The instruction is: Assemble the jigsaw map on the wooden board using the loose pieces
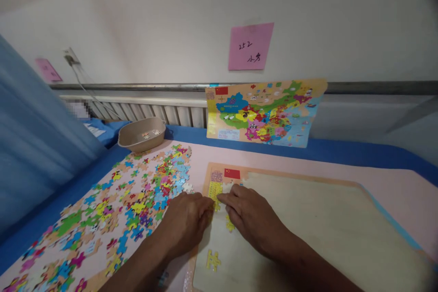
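Observation:
My left hand [188, 216] is closed, thumb and finger pinched at a small yellow puzzle piece [216, 205] by the left edge of the puzzle board [294, 223]. From the other side my right hand [248, 212] meets the same piece, its fingers bent together and the index fingertip on it. Just above lies a joined yellow strip [215, 189], below a printed code and a red flag corner [232, 174]. One loose yellow piece [230, 224] is under my right fingers, partly covered. Lower on the board are more yellow pieces [213, 260]. My fingers hide part of the pinched piece.
Many loose colourful puzzle pieces [137, 207] spread over the pink surface at left. A beige basin [142, 133] with a few pieces stands behind them. A printed map picture [263, 114] leans against the wall rail. A blue curtain [41, 146] hangs at far left.

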{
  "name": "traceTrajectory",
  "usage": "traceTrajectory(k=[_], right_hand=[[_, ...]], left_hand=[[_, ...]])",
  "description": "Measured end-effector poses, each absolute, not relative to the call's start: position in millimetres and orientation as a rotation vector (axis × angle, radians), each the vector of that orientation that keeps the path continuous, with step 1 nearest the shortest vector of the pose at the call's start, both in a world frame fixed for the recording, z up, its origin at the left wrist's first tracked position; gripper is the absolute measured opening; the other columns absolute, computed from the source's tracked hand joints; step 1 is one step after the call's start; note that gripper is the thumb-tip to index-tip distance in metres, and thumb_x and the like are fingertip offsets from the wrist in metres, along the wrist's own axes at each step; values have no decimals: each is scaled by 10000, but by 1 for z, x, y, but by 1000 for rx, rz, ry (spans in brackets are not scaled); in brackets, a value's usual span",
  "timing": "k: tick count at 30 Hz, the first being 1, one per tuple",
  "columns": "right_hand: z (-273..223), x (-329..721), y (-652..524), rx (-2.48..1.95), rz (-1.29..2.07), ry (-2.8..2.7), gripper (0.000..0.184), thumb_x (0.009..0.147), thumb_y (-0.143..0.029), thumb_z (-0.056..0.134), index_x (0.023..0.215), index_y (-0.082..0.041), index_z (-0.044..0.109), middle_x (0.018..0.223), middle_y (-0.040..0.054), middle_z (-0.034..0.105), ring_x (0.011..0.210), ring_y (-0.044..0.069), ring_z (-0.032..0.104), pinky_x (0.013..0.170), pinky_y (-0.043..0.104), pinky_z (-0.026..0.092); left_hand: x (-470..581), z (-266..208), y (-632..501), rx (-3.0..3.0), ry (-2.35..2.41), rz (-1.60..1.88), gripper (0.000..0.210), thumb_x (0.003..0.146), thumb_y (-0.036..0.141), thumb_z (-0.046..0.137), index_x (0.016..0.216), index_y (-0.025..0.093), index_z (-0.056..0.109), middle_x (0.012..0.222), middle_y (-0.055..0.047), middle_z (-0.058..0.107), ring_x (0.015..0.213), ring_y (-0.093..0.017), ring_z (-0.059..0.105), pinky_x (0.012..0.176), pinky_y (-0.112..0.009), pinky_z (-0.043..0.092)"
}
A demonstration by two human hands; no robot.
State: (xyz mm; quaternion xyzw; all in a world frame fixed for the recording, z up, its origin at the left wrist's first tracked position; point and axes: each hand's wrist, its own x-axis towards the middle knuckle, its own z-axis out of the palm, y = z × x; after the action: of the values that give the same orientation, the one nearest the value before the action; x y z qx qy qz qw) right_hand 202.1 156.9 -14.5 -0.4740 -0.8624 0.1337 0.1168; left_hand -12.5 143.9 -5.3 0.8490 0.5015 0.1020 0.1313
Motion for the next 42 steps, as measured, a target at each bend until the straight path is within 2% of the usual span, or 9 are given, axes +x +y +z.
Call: traceTrajectory(k=[9,13,19,26,30,37,42], right_hand=[[-16,200,158,-1411,332,-2521,215,950,-119,529,1011,-241,695,977,53,631,874,199,570,733,330,374],[-17,201,157,-1403,349,-2513,218,947,-115,535,1030,-242,691,994,54,632,875,199,566,736,327,376],[-15,201,157,-1401,362,-2535,228,960,-138,555,1089,-259,701,1018,59,637,904,206,581,756,330,390],[-15,200,158,-1412,321,-2575,238,981,-162,533,1084,-268,719,999,60,634,877,205,586,733,333,391],[-17,198,160,-1464,280,-2606,236,982,-174,539,1069,-282,730,979,58,637,859,216,585,719,340,383],[-15,201,159,-1437,474,-2472,229,970,-150,556,1115,-256,698,1032,54,645,938,217,596,796,339,423],[-17,201,160,-1452,483,-2461,196,964,-140,546,1042,-243,694,1023,51,645,927,215,587,787,336,412]], left_hand=[[-11,-8,143,2512,1416,316,231,974,189,487,770,225,590,770,-3,646,738,-182,602,682,-321,328],[-12,-9,142,2512,1413,320,226,977,191,493,779,226,598,776,-5,642,740,-180,597,687,-328,336],[-10,-7,138,2572,1310,266,206,1012,215,475,900,244,646,829,-27,663,799,-201,624,745,-352,379],[-8,-9,139,2578,1302,223,215,997,184,475,927,239,671,834,-47,683,807,-220,637,731,-371,392],[-8,-12,140,2597,1308,222,198,992,198,482,905,241,655,836,-40,678,799,-226,626,724,-372,390],[-9,-12,138,2581,1326,223,198,988,197,479,875,237,636,834,-34,674,795,-227,625,727,-372,383],[-14,-13,141,2542,1375,322,212,986,197,481,833,230,623,835,-24,668,793,-213,613,742,-370,374]])
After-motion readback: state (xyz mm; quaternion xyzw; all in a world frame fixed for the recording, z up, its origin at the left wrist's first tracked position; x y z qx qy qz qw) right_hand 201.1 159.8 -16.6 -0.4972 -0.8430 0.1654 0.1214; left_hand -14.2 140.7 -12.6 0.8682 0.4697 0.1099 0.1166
